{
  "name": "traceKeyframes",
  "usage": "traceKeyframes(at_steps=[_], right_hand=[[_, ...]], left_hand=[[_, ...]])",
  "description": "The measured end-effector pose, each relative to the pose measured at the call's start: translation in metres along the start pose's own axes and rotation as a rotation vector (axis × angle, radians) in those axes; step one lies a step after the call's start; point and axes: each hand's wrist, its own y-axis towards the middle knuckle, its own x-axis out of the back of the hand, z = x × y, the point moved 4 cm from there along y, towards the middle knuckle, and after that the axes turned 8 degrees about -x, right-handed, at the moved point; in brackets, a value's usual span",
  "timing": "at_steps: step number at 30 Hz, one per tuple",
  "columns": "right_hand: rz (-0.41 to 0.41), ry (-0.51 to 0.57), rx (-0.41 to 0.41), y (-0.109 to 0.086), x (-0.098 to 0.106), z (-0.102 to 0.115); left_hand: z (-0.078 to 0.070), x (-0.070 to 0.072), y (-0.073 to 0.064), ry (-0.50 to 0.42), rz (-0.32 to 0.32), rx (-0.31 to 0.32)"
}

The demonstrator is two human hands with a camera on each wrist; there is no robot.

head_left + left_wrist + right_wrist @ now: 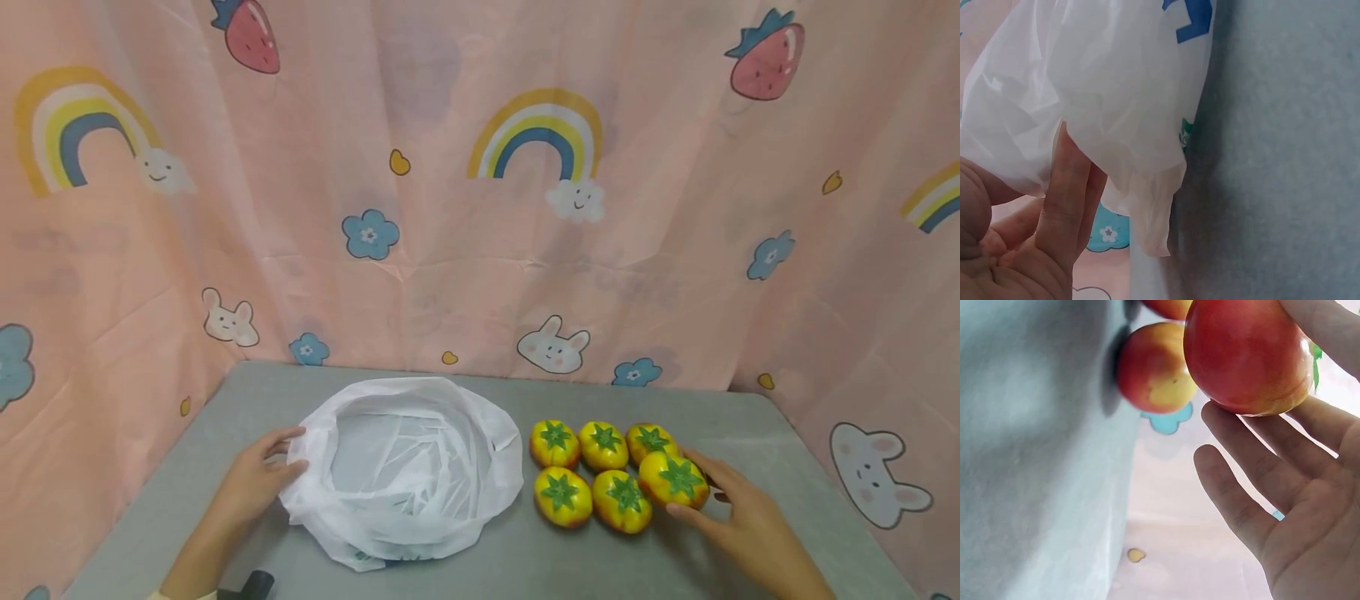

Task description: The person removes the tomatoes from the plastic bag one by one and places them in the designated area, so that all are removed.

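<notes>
A white plastic bag (pixel 498 454) stands on the grey table with its mouth spread wide and its rim rolled outward. At its left side, my left hand (pixel 255 475) holds the bag's edge between thumb and fingers. The left wrist view shows the fingers (pixel 1066 187) against the thin, wrinkled plastic (pixel 1116 94). My right hand (pixel 742 512) grips a yellow persimmon (pixel 673 481) with a green star-shaped top, thumb on the near side and fingers on the far side. Seen from the right wrist, this persimmon (pixel 1247 356) has a red, shiny underside and is raised above the table.
Several more persimmons (pixel 562 497) sit in two rows on the table (pixel 547 567), between the bag and my right hand. Behind the table hangs a pink curtain (pixel 435 308) printed with rainbows, rabbits and flowers. A dark object (pixel 257 585) shows by my left wrist.
</notes>
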Motion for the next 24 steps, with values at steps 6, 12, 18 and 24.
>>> traceKeyframes(at_steps=[6,12,18,24], right_hand=[[0.08,-0.004,-0.065,0.009,-0.005,-0.014],[0.067,0.005,0.006,0.013,-0.015,-0.022],[0.082,0.024,0.034,0.017,-0.024,-0.027],[0.106,0.06,0.025,0.016,-0.029,-0.03]], left_hand=[[-0.001,-0.003,0.0,-0.007,-0.009,-0.023],[-0.001,-0.005,0.0,-0.026,-0.016,-0.033],[-0.004,-0.005,-0.002,-0.031,-0.025,-0.022],[-0.001,0.001,-0.006,0.002,-0.035,-0.025]])
